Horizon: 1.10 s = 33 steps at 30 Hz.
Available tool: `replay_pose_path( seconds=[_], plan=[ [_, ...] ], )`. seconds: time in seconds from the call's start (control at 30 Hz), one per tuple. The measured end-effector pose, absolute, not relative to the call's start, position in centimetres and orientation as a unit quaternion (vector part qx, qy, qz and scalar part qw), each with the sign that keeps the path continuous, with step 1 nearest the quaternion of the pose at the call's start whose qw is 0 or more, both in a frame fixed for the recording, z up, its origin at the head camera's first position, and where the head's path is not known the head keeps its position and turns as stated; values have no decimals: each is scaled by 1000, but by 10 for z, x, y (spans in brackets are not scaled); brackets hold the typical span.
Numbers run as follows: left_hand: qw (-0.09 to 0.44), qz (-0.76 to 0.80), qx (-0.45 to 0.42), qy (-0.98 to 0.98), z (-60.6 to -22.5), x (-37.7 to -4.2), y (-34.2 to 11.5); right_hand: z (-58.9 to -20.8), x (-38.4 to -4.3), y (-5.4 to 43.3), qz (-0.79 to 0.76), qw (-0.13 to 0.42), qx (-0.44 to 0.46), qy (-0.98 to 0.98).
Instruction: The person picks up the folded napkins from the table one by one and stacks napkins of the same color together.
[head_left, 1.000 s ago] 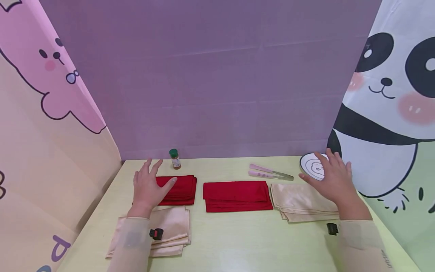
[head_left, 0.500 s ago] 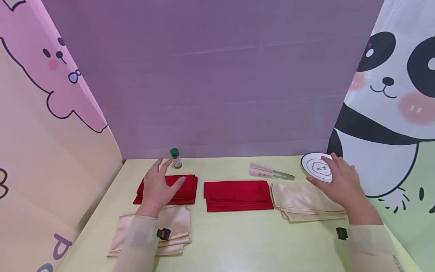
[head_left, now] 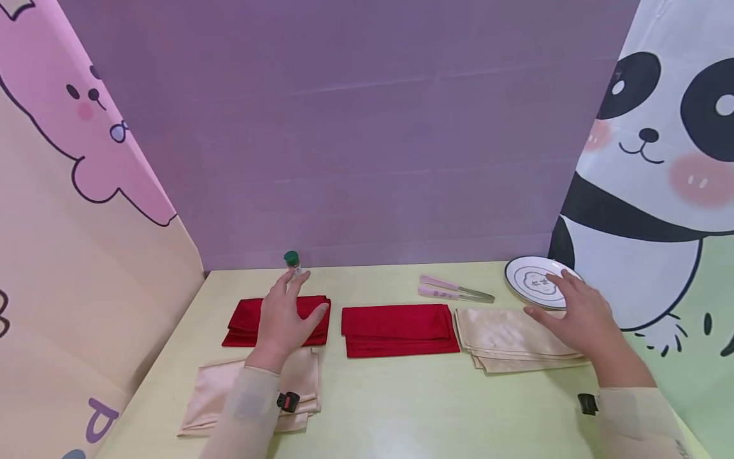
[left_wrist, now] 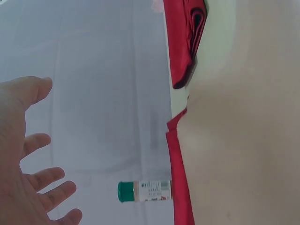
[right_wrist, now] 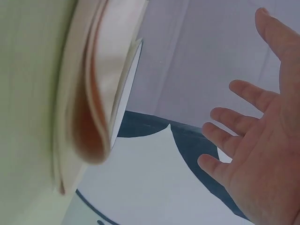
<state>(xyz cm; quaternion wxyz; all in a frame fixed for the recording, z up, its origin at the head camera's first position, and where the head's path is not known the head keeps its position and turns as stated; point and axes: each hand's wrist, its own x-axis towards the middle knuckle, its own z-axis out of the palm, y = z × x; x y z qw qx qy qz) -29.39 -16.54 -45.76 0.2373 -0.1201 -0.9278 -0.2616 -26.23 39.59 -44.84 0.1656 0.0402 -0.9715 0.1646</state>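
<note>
My left hand (head_left: 287,319), fingers spread and holding nothing, hovers over the left folded red cloth (head_left: 246,317). Its fingertips overlap the green-capped spice jar (head_left: 292,258) in the head view, while the left wrist view shows the jar (left_wrist: 152,191) apart from them. On the other side, my right hand (head_left: 585,319) hangs with fingers spread above the right folded beige cloth (head_left: 510,335). Behind that hand lies a round white plate (head_left: 522,280) with a dark rim. Under the left forearm is another folded beige cloth (head_left: 215,395), partly hidden by the sleeve.
A second folded red cloth (head_left: 398,331) lies mid-table. Tongs with pink handles (head_left: 438,293) rest behind it, left of the plate. A purple backdrop (head_left: 367,159) closes off the table's (head_left: 424,408) rear, with printed panels at both sides.
My left hand has moved right across the red cloth towards the spice jar. The right hand has shifted right and slightly nearer, uncovering more of the plate. The cloths stay put.
</note>
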Motion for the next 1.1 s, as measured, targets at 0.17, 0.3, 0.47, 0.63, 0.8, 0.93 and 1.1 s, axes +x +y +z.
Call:
replay_pose_path(
  seconds=[0.17, 0.3, 0.47, 0.63, 0.8, 0.93, 1.1],
  plan=[
    [237, -268, -129, -925, -457, -291, -154, -453, -259, 401, 160, 160, 35, -973],
    [231, -272, -135, -924, -458, -289, -145, -456, -256, 406, 168, 145, 31, -975],
    [221, -273, -147, -925, -462, -288, -135, -463, -251, 415, 172, 137, 33, -975],
    [207, -285, -162, -921, -464, -287, -123, -469, -248, 425, 180, 132, 31, -974],
    [195, -292, -175, -920, -465, -285, -110, -474, -247, 432, 185, 113, 38, -976],
    [197, -290, -186, -918, -467, -285, -99, -478, -246, 435, 186, 96, 40, -977],
    [155, -310, -188, -919, -468, -282, -86, -480, -245, 439, 189, 65, 43, -979]
  ],
)
